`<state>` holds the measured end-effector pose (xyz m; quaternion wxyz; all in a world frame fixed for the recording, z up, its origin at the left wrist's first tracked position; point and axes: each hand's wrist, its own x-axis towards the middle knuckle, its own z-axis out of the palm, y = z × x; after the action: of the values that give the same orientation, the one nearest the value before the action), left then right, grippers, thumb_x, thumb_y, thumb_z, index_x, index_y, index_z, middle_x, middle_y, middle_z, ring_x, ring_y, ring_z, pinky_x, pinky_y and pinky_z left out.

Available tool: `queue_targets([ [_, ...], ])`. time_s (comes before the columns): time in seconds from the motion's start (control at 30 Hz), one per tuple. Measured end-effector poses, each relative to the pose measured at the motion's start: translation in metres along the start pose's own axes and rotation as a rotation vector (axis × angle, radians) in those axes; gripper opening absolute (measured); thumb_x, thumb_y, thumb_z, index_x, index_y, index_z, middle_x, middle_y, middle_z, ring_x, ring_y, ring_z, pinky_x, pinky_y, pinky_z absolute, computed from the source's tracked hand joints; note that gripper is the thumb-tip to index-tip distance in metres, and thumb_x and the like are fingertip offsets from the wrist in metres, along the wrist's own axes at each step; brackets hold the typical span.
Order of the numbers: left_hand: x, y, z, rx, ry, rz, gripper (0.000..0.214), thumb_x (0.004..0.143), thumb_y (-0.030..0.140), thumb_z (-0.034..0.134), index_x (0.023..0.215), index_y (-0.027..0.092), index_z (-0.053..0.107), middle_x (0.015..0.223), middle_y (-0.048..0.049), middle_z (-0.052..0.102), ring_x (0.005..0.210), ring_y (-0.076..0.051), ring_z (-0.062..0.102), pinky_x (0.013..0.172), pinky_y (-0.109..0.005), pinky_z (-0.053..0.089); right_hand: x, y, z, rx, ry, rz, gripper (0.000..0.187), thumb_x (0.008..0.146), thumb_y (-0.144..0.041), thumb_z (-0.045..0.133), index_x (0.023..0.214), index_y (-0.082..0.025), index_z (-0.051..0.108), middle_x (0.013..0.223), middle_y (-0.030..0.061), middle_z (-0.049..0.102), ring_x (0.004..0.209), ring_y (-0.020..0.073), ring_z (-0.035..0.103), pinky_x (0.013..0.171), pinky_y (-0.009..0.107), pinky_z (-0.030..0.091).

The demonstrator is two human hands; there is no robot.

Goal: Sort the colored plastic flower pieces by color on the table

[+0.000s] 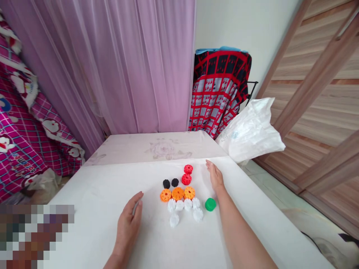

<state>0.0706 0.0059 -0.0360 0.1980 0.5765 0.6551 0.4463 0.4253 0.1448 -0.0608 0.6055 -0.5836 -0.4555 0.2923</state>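
Note:
Notched plastic discs lie grouped on the white tabletop, some of them stacked. Two black stacks (166,184) sit behind three orange discs (177,193), which form a row. Toward me are several white discs (180,204), and two red stacks (186,179) stand at the far right of the group. A green stack (210,204) lies apart on the right. My left hand (131,215), fingers stretched forward, is left of the group and holds nothing. My right hand (215,177) is to the right of the red stacks, fingers extended, touching no disc.
The white table (92,201) has a flower-printed strip (162,147) along its far edge. A white plastic bag (249,130) stands off the right side. Behind are a purple curtain (134,67), a red patterned cloth (218,82) over a rack, and a wooden wardrobe (316,97).

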Motion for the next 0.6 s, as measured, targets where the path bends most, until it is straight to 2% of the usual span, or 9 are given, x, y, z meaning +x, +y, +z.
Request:
queue_targets([
  [0.17,-0.003,0.006,-0.008,-0.131,0.001,-0.121,0.047,0.084,0.053,0.047,0.115,0.022,0.065,0.127,-0.0068,0.064,0.124,-0.025,0.054,0.108,-0.042,0.04,0.005,-0.012,0.027,0.08,-0.189,0.027,0.077,0.077,-0.079,0.038,0.119,-0.021,0.066,0.131,0.0099,0.06,0.121,0.0251,0.055,0.107,0.04,0.039],
  [0.3,-0.005,0.007,-0.009,-0.188,-0.001,-0.117,0.047,0.085,0.053,0.046,0.114,0.02,0.065,0.128,-0.0083,0.063,0.124,-0.026,0.054,0.108,-0.043,0.04,-0.007,-0.03,0.05,-0.087,-0.299,-0.023,0.071,0.08,-0.076,0.036,0.113,-0.022,0.07,0.124,0.008,0.065,0.12,0.0244,0.056,0.11,0.042,0.035],
  [0.47,-0.003,0.001,-0.006,-0.122,-0.099,0.012,0.049,0.09,0.05,0.041,0.125,0.02,0.058,0.137,-0.0093,0.057,0.13,-0.024,0.049,0.11,-0.044,0.039,-0.036,-0.049,0.078,-0.42,-0.423,-0.204,0.049,0.091,-0.054,0.034,0.11,-0.027,0.07,0.125,0.0025,0.065,0.122,0.019,0.054,0.111,0.04,0.033],
  [0.6,-0.005,-0.003,0.004,0.063,-0.143,0.211,0.055,0.092,0.048,0.04,0.139,0.021,0.046,0.148,-0.0113,0.043,0.138,-0.025,0.038,0.114,-0.049,0.031,-0.063,-0.063,0.098,-0.705,-0.509,-0.303,0.038,0.095,-0.04,0.036,0.117,-0.031,0.066,0.134,0.0023,0.058,0.128,0.02,0.048,0.113,0.052,0.023],
])
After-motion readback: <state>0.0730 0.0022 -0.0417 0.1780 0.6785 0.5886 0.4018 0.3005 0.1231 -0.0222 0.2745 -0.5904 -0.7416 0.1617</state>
